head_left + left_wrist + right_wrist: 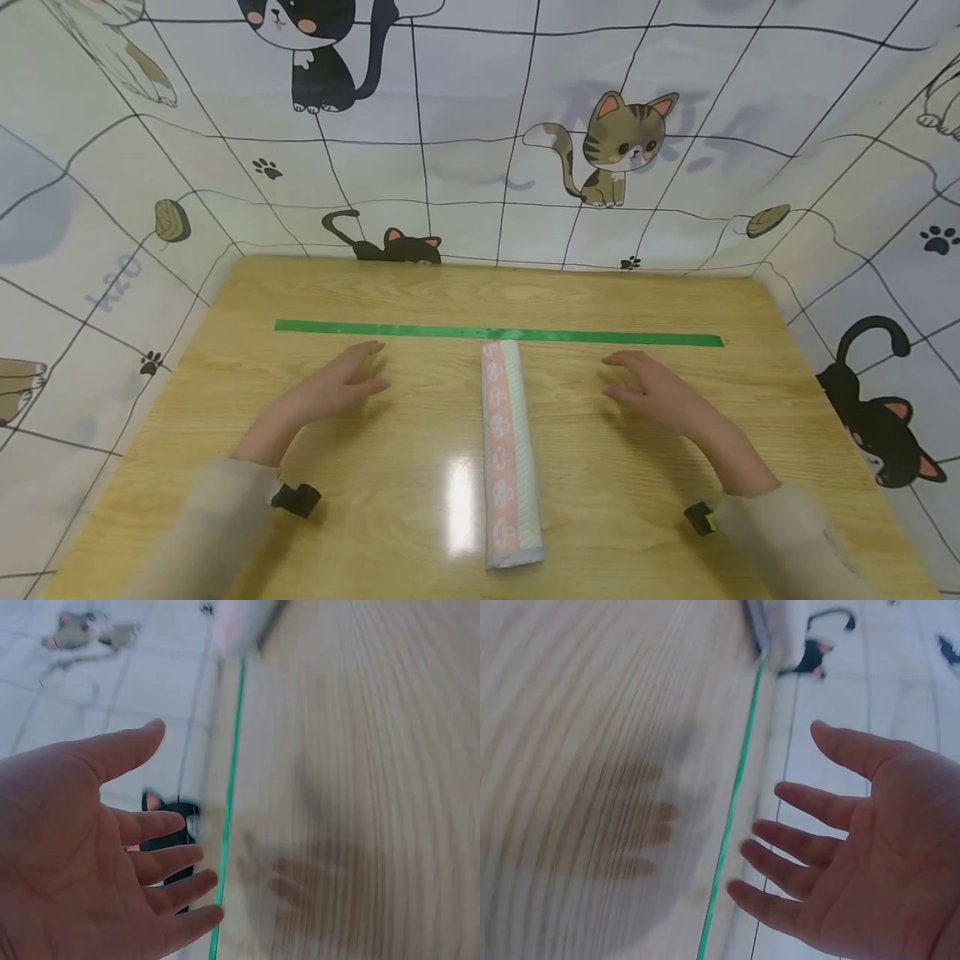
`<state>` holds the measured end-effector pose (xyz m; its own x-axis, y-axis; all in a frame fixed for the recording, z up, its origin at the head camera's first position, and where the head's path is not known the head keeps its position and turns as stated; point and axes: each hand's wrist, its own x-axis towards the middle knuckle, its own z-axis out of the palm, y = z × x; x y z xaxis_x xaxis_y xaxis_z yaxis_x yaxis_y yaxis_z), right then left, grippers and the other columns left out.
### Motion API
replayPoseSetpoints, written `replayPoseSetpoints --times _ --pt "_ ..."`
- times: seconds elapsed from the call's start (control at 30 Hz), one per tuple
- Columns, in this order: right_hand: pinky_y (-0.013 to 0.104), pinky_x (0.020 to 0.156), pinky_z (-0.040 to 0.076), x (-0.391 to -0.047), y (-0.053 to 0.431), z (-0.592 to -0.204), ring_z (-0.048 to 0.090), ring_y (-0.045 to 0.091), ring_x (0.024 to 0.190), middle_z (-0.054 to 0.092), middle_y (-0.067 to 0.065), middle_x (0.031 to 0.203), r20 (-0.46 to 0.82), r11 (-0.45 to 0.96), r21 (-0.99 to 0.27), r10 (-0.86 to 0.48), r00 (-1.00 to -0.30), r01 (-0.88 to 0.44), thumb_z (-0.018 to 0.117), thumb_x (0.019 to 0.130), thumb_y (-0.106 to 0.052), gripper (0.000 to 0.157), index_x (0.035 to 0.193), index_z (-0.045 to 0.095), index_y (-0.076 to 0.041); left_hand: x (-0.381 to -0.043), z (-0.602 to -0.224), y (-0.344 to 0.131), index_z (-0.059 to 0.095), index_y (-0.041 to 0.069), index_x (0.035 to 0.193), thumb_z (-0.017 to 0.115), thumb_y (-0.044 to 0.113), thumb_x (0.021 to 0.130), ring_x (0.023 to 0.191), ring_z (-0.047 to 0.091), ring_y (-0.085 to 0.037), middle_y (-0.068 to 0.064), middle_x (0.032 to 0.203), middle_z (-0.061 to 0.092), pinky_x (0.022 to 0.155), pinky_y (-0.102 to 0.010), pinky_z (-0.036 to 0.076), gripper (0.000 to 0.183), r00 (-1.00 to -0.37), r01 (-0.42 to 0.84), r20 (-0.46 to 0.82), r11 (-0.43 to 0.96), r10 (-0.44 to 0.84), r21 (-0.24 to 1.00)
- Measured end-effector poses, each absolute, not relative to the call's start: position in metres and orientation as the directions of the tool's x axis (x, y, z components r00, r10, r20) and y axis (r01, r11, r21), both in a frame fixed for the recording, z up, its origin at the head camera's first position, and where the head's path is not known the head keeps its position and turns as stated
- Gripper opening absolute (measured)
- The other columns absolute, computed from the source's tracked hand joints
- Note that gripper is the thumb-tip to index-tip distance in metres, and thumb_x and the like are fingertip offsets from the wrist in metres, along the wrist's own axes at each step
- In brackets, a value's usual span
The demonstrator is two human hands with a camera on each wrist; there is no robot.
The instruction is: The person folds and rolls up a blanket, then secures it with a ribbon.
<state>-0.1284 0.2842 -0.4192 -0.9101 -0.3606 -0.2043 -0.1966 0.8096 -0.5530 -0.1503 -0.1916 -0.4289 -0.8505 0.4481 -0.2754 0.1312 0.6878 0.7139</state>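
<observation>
A long, narrow folded cloth point(512, 458), which looks like a towel, lies lengthwise on the wooden table point(405, 517). It has a pink band with white flower shapes and a pale ribbed side. To its left is my left hand point(330, 396), apart from it, fingers extended and holding nothing; the left wrist view shows the palm of this hand point(90, 855). On the other side, my right hand point(660, 396) is also apart from the cloth, with nothing in it. In the right wrist view the fingers of that hand point(870, 840) are spread and relaxed.
A green tape strip point(390, 330) runs across the table near its back edge, just beyond the cloth's far end. Cat-printed sheeting point(465, 167) stands behind the table and on both sides. Dark wrist devices point(297, 500) sit at the sleeve cuffs.
</observation>
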Motion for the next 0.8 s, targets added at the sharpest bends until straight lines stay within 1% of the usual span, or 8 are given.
replayPoseSetpoints --times 0.1,0.17,0.3,0.4,0.47,0.6,0.7,0.8 --pt "0.062 0.106 0.041 -0.122 0.267 -0.419 0.045 0.047 0.135 0.046 0.025 0.149 -0.243 0.755 -0.633 -0.404 -0.882 -0.171 0.057 0.101 -0.036 0.056 0.143 0.047 0.000 -0.143 -0.425 -0.175 0.021 0.003 0.157 0.052 0.036 0.103 0.149 0.025 -0.045 -0.023 0.162 0.024 0.117 -0.062 0.029 0.070 -0.814 0.061 -0.316 0.612 0.487 0.788" --pt "0.058 0.104 0.046 -0.119 0.258 -0.422 0.050 0.044 0.132 0.050 0.023 0.146 -0.268 0.705 -0.693 -0.444 -0.855 -0.149 0.057 0.101 -0.037 0.055 0.142 0.048 -0.001 -0.138 -0.426 -0.164 0.023 0.005 0.157 0.051 0.037 0.103 0.148 0.030 -0.044 -0.021 0.162 0.027 0.116 -0.061 0.032 0.069 -0.786 0.013 -0.338 0.560 0.518 0.828" --pt "0.045 0.097 0.054 -0.117 0.245 -0.433 0.060 0.036 0.122 0.058 0.022 0.137 -0.314 0.604 -0.793 -0.522 -0.793 -0.084 0.054 0.103 -0.033 0.050 0.138 0.052 0.002 -0.130 -0.435 -0.147 0.024 0.003 0.156 0.050 0.034 0.104 0.145 0.038 -0.039 -0.020 0.160 0.034 0.116 -0.054 0.037 0.066 -0.717 -0.101 -0.365 0.430 0.594 0.897" --pt "0.037 0.094 0.057 -0.116 0.239 -0.440 0.064 0.033 0.117 0.062 0.024 0.131 -0.350 0.522 -0.853 -0.560 -0.751 0.008 0.053 0.104 -0.030 0.049 0.136 0.052 0.007 -0.124 -0.443 -0.136 0.025 0.001 0.155 0.050 0.034 0.105 0.141 0.044 -0.037 -0.021 0.156 0.039 0.114 -0.047 0.041 0.065 -0.668 -0.202 -0.391 0.352 0.633 0.914" --pt "0.036 0.094 0.057 -0.115 0.235 -0.443 0.065 0.033 0.115 0.063 0.026 0.128 -0.380 0.468 -0.879 -0.577 -0.723 0.089 0.052 0.104 -0.028 0.049 0.135 0.051 0.011 -0.121 -0.446 -0.130 0.026 -0.002 0.154 0.049 0.033 0.105 0.140 0.046 -0.038 -0.023 0.154 0.042 0.114 -0.045 0.042 0.064 -0.640 -0.253 -0.403 0.316 0.654 0.915" --pt "0.038 0.095 0.057 -0.113 0.225 -0.445 0.067 0.033 0.114 0.066 0.028 0.123 -0.431 0.411 -0.890 -0.608 -0.667 0.200 0.051 0.104 -0.026 0.051 0.134 0.049 0.016 -0.113 -0.452 -0.119 0.030 -0.006 0.151 0.046 0.034 0.106 0.135 0.053 -0.037 -0.024 0.147 0.051 0.110 -0.041 0.046 0.062 -0.606 -0.293 -0.418 0.298 0.677 0.908" --pt "0.040 0.093 0.058 -0.111 0.218 -0.447 0.069 0.031 0.109 0.068 0.028 0.119 -0.457 0.396 -0.884 -0.623 -0.635 0.248 0.052 0.104 -0.025 0.051 0.133 0.050 0.017 -0.107 -0.455 -0.110 0.033 -0.007 0.150 0.048 0.031 0.106 0.133 0.055 -0.036 -0.023 0.144 0.054 0.108 -0.039 0.048 0.061 -0.587 -0.336 -0.431 0.278 0.685 0.900" --pt "0.041 0.092 0.058 -0.108 0.213 -0.450 0.070 0.030 0.107 0.068 0.027 0.118 -0.469 0.389 -0.880 -0.619 -0.630 0.273 0.055 0.103 -0.023 0.050 0.132 0.051 0.017 -0.101 -0.456 -0.101 0.030 -0.010 0.149 0.048 0.026 0.105 0.132 0.054 -0.038 -0.026 0.146 0.050 0.106 -0.039 0.050 0.060 -0.577 -0.380 -0.433 0.242 0.692 0.893"
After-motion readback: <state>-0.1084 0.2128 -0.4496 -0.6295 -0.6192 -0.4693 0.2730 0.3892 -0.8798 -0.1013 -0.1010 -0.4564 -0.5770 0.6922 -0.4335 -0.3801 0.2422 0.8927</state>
